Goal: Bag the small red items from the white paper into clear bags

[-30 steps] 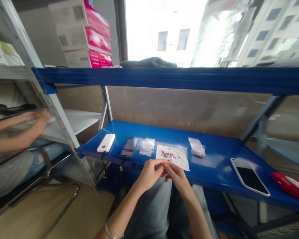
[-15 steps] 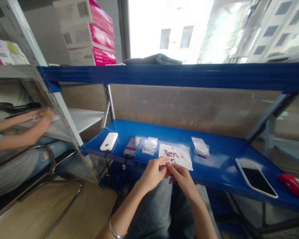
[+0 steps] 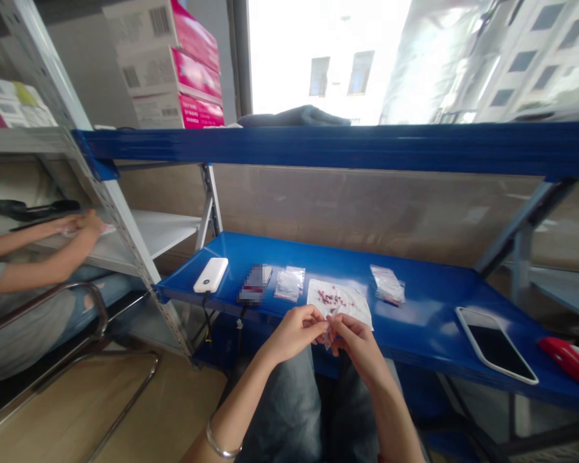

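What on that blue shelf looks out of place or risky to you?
The phone lies askew with a corner at the front edge of the blue shelf, so it might slip. Small red bits lie loose on a white sheet beside both hands.

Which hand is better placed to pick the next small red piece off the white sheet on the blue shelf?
Right, probably. The right hand sits just below the white sheet with the small red pieces; the left hand is slightly farther left. Both pinch something tiny.
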Available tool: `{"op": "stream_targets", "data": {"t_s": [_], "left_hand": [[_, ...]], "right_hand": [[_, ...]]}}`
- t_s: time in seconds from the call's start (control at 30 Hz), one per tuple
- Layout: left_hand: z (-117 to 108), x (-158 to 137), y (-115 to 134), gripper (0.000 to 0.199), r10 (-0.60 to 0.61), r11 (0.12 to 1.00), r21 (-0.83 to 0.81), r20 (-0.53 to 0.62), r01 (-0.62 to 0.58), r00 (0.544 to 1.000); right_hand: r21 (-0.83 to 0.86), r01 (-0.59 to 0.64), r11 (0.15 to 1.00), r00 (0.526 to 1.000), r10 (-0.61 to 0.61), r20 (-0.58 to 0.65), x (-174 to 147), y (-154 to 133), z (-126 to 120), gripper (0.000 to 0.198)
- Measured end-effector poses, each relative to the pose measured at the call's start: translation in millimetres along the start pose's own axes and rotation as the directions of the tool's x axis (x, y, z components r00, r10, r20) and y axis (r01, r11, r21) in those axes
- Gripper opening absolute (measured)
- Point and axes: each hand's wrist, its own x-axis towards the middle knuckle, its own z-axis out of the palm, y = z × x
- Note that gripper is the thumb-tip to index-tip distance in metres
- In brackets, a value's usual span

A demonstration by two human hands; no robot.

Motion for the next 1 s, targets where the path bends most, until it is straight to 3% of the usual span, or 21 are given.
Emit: {"op": "stream_targets", "data": {"t_s": [0.1,0.4,0.6,1.0], "left_hand": [[1,-3,3,0.018,-0.008,1.000,-0.022,0.063,0.010,0.998],[2,-5,10,0.024,-0.001,0.991,0.137,-0.033,0.006,0.999],[2,0,-1,0.022,-0.040,0.999,-0.004,0.037,0.041,0.998],[7,4,-12,0.023,-0.024,0.991,-0.134,0.015,0.026,1.000]], "right_hand": [[0.011,-0.016,1.000,0.998,0.015,0.067,-2,0,3,0.035],[0.051,-0.014,0.999,0.994,0.008,0.111,1,7,8,0.037],[0.133,-0.047,0.990,0.992,0.030,0.125,-2,6,10,0.034],[0.273,-0.055,0.960,0.986,0.009,0.168,3,6,12,0.034]]}}
